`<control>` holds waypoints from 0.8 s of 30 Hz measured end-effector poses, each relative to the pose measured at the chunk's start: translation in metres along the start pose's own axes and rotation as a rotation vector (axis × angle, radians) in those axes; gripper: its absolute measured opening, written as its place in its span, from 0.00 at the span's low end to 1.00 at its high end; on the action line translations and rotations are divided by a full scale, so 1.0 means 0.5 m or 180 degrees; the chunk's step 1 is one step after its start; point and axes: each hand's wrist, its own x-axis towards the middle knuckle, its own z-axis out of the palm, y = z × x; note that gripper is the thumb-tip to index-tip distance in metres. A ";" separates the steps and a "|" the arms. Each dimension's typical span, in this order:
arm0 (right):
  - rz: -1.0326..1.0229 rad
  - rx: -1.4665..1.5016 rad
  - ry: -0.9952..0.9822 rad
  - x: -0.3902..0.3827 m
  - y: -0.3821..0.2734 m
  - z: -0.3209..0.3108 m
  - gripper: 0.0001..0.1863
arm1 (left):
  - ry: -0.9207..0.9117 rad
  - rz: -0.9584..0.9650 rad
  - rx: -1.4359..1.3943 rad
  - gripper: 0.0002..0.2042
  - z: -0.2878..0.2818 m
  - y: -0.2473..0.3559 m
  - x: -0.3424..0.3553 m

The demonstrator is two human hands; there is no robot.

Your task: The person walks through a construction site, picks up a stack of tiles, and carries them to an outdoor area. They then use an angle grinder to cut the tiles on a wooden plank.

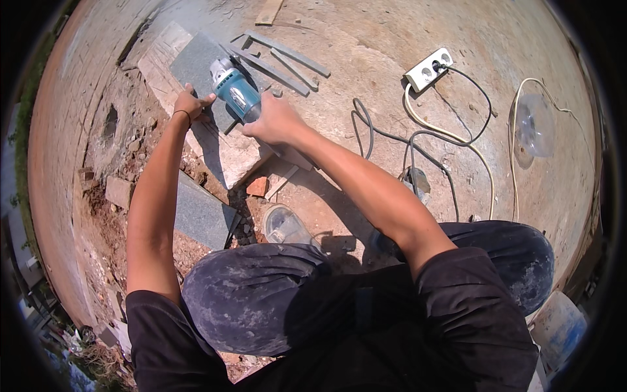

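My right hand [277, 121] is wrapped round the rear of a teal angle grinder [236, 93], whose grey metal head points away from me. The grinder sits over a grey stone tile [196, 57], near the tile's right edge; its disc is hard to make out. My left hand [191, 104] rests at the tile's near left part, fingers spread and thumb stretched toward the grinder. Beneath the tile lies a pale stone slab [225, 153]. Several narrow cut grey strips [287, 55] lie just right of the tile. Pale dust hangs beyond the tile.
A white power strip [428, 69] at the right has a dark plug in it. Dark cable [418, 138] and cream cable [480, 157] loop over the ground. Another grey tile [201, 210], an orange brick piece [258, 187] and rubble lie near my knees. A clear plastic container [535, 124] stands far right.
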 end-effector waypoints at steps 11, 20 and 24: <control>0.0145 -0.0041 -0.0235 -0.029 0.008 -0.018 0.39 | -0.0057 -0.0106 -0.0051 0.48 0.000 -0.006 0.010; 0.0002 0.0053 -0.0091 -0.054 0.027 -0.025 0.33 | -0.0098 -0.0177 -0.0007 0.49 -0.001 0.011 0.000; 0.0067 0.0097 -0.0154 -0.065 0.029 -0.032 0.33 | -0.0042 -0.0146 0.0083 0.49 -0.001 0.016 -0.005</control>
